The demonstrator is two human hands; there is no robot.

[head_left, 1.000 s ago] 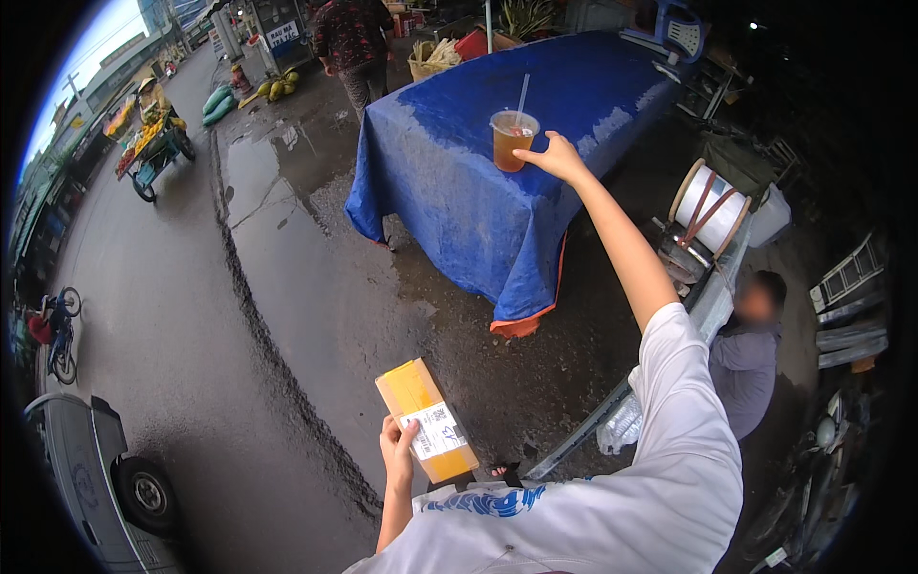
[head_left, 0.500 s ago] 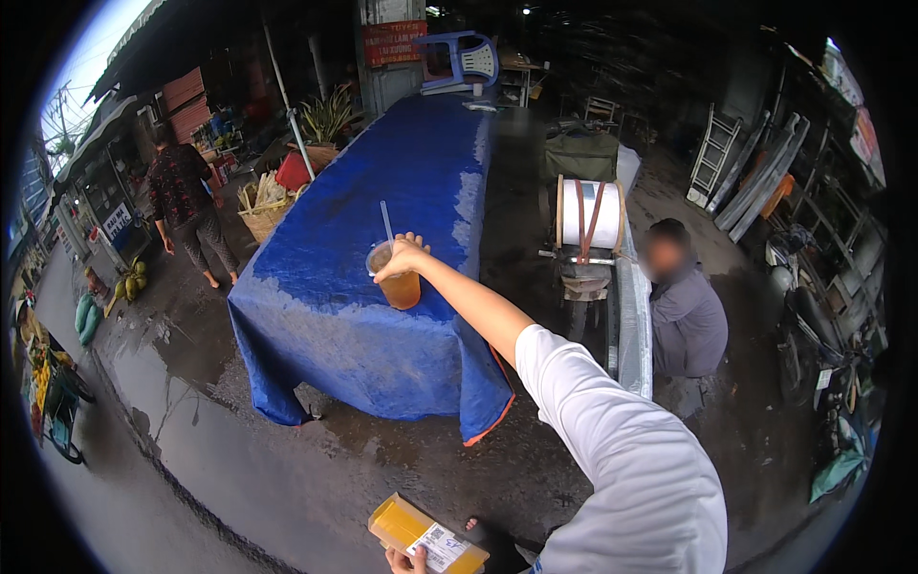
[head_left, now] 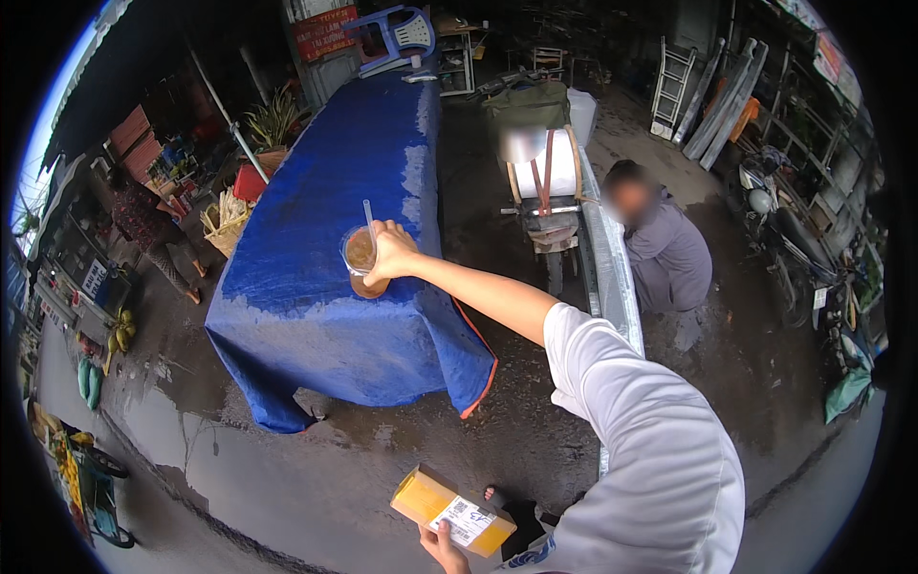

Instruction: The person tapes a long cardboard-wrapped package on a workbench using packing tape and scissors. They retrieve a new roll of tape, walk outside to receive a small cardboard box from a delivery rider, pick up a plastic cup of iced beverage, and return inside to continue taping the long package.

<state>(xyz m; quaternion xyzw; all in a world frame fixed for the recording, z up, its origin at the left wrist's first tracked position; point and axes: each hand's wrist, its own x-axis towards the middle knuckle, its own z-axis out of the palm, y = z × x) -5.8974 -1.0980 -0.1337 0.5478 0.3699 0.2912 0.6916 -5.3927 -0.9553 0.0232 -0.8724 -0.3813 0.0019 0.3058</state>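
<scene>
My right arm reaches out over the near end of a long table draped in a blue tarp. The fingers of my right hand are wrapped around a clear plastic cup of brown drink with a straw. Whether the cup's base touches the tarp, I cannot tell. Low in the view, my left hand grips a yellow-brown parcel box with a white label, its thumb on the label. The rest of that hand is hidden under the box or out of view.
A motorbike with a large white roll stands right of the table, beside a crouching person and long silvery wrapped lengths. A blue plastic chair lies at the table's far end. Another person bends at left, near a basket.
The whole view has shifted and tilted. My right hand still holds the cup, which now looks more tilted. The person at left has gone from upright to bending; the parcel stays in my left hand.
</scene>
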